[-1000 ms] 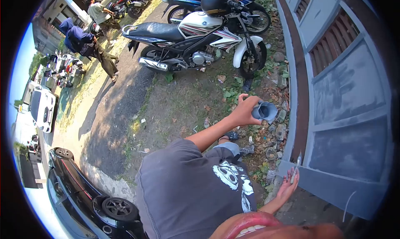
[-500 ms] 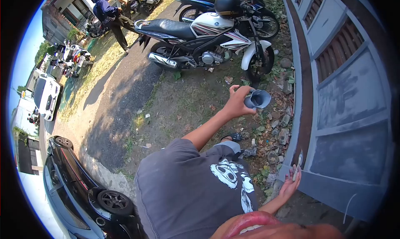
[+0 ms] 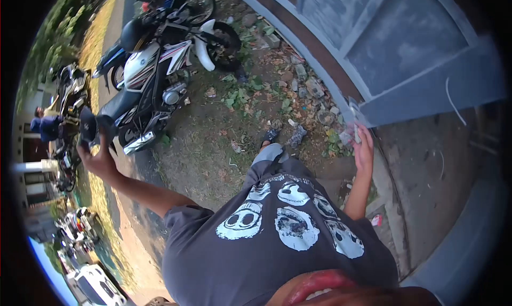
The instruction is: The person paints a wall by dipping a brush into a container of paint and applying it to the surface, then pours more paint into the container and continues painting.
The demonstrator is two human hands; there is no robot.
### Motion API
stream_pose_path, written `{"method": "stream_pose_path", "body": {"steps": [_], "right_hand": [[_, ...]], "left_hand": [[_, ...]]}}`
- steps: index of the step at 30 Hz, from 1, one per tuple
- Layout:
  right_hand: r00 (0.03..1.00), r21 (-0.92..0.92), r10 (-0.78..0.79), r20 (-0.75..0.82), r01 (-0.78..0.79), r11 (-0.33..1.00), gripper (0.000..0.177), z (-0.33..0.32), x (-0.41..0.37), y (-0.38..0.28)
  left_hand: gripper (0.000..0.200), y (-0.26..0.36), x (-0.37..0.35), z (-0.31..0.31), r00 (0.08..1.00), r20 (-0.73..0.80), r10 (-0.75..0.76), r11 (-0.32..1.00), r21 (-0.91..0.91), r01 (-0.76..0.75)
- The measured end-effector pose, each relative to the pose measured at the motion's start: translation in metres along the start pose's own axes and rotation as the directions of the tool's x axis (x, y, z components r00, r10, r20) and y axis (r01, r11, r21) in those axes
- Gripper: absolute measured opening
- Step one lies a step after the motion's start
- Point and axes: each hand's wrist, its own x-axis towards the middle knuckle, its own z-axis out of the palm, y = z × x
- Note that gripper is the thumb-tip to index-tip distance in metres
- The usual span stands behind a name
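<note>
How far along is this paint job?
Partly done, it seems. The panel already looks grey, but cloudy. In hand: the left hand holds a dark cup out to the side, and the right hand holds what looks like a brush near the wall's foot. Perhaps left: evening out those cloudy patches. The strip is brown; whether it should stay so, I can't tell.

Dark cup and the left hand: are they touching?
Touching. The head view shows the left hand holding the dark cup, its fingers against the outside.
</note>
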Motion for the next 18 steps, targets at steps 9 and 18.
{"method": "stream_pose_path", "body": {"steps": [9, 18], "right_hand": [[0.997, 0.328, 0.036, -0.070, -0.012, 0.945, 0.048, -0.016, -0.017, 0.035], [0.848, 0.423, 0.383, -0.367, -0.215, 0.880, 0.011, -0.061, -0.008, 0.095]], "left_hand": [[0.062, -0.101, -0.085, 0.083, 0.966, 0.173, -0.194, 0.977, 0.120, 0.175], [0.060, -0.078, -0.188, 0.188, 0.894, 0.437, -0.095, 0.994, -0.006, 0.109]]}}
